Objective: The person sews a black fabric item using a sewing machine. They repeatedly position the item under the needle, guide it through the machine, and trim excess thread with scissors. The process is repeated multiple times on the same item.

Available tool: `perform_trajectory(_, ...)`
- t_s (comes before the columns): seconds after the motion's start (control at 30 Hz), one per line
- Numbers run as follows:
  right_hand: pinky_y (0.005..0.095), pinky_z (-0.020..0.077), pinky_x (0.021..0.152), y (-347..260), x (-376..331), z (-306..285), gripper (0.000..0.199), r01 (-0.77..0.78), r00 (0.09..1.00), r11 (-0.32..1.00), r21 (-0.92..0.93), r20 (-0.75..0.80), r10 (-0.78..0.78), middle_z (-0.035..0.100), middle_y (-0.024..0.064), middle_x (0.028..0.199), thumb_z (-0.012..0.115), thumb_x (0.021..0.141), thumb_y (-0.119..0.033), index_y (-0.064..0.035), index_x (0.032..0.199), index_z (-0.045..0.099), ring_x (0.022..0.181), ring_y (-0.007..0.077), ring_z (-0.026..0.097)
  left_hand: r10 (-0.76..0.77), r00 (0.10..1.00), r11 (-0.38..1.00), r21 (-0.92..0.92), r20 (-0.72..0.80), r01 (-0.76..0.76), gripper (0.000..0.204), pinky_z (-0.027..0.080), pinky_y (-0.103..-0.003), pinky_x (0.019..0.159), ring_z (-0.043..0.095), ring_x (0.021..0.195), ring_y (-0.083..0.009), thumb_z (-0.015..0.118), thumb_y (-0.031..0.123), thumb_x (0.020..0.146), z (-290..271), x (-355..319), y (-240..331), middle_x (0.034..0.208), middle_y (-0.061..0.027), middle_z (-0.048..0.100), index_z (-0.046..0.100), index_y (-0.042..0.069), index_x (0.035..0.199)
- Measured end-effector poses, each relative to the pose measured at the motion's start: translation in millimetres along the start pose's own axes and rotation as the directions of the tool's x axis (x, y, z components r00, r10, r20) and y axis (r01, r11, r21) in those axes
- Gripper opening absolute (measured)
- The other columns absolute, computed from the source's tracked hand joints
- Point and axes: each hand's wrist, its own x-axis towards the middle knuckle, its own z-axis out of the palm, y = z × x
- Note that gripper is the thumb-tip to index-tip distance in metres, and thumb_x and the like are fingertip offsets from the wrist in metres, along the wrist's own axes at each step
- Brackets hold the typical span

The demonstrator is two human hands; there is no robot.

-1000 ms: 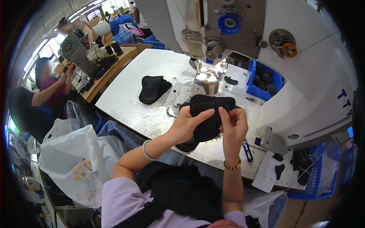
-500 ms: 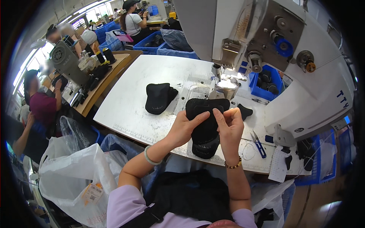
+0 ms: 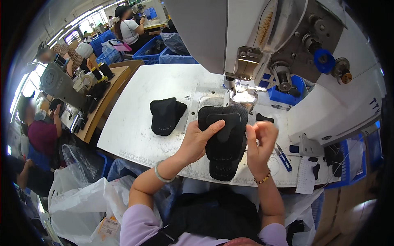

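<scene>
Gripping a black pad [image 3: 227, 153] over the white table [image 3: 123, 135], left hand [image 3: 193, 139] pinches, thumb on top. Right hand [image 3: 262, 141] has just come off it, fingers curled beside its edge; can't tell if holding anything. Left now steadies alone.

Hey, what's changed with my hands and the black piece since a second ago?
Your right hand has moved rightward off the face of the black piece to beside its right edge; I can't tell whether its thumb still touches there. Your left hand still holds the piece, thumb on top. The black stack stays on the white table.
</scene>
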Motion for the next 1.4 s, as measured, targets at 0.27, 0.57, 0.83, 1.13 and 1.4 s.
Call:
perform_trajectory(0.27,0.0244,0.0376,0.069,19,24,-25,0.042,0.842,0.521,0.292,-0.453,0.549,-0.654,0.047,-0.0043,0.093,0.067,0.073,-0.009,-0.0278,0.109,0.062,0.076,0.0086,0.045,-0.019,0.994,0.997,-0.075,-0.109,0.011,0.024,0.054,-0.024,0.066,0.063,0.077,-0.0119,0.063,0.014,0.088,19,6,4,0.092,-0.0088,0.065,0.061,-0.005,0.101)
perform_trajectory(0.57,0.0295,0.0348,0.071,-5,53,-1,0.039,0.659,0.716,0.690,-0.299,0.532,-0.453,0.051,-0.0051,0.091,0.068,0.064,-0.010,-0.0193,0.102,0.067,0.077,0.0112,0.051,-0.054,0.989,0.982,0.173,-0.135,0.077,0.023,0.051,-0.023,0.062,0.062,0.070,-0.0109,0.060,0.019,0.086,1,26,27,0.084,-0.0066,0.064,0.062,-0.003,0.092)
perform_trajectory(0.83,0.0348,0.0385,0.068,18,66,-7,0.048,0.568,0.819,0.685,-0.456,0.399,-0.412,0.054,-0.0019,0.094,0.072,0.061,-0.016,-0.0220,0.108,0.066,0.080,0.0174,0.051,0.175,0.972,0.962,0.239,-0.155,-0.135,0.019,0.045,-0.022,0.066,0.056,0.073,-0.0078,0.055,0.012,0.088,7,73,6,0.084,-0.0034,0.065,0.066,-0.002,0.091)
perform_trajectory(1.13,0.0345,0.0416,0.068,19,58,-9,0.053,0.587,0.804,0.644,-0.490,0.441,-0.398,0.051,-0.0015,0.094,0.070,0.059,-0.012,-0.0241,0.110,0.067,0.081,0.0188,0.049,0.333,0.938,0.873,0.405,-0.092,-0.270,0.020,0.041,-0.025,0.061,0.052,0.068,-0.0059,0.053,0.012,0.090,10,76,4,0.074,-0.0002,0.063,0.065,-0.004,0.088)
perform_trajectory(1.4,0.0344,0.0405,0.066,16,59,-4,0.052,0.521,0.846,0.731,-0.441,0.379,-0.375,0.048,-0.0003,0.088,0.073,0.059,-0.014,-0.0242,0.110,0.068,0.078,0.0194,0.047,0.322,0.945,0.864,0.429,-0.065,-0.265,0.018,0.041,-0.025,0.062,0.052,0.069,-0.0062,0.055,0.012,0.089,4,79,2,0.075,-0.0007,0.063,0.065,-0.004,0.088)
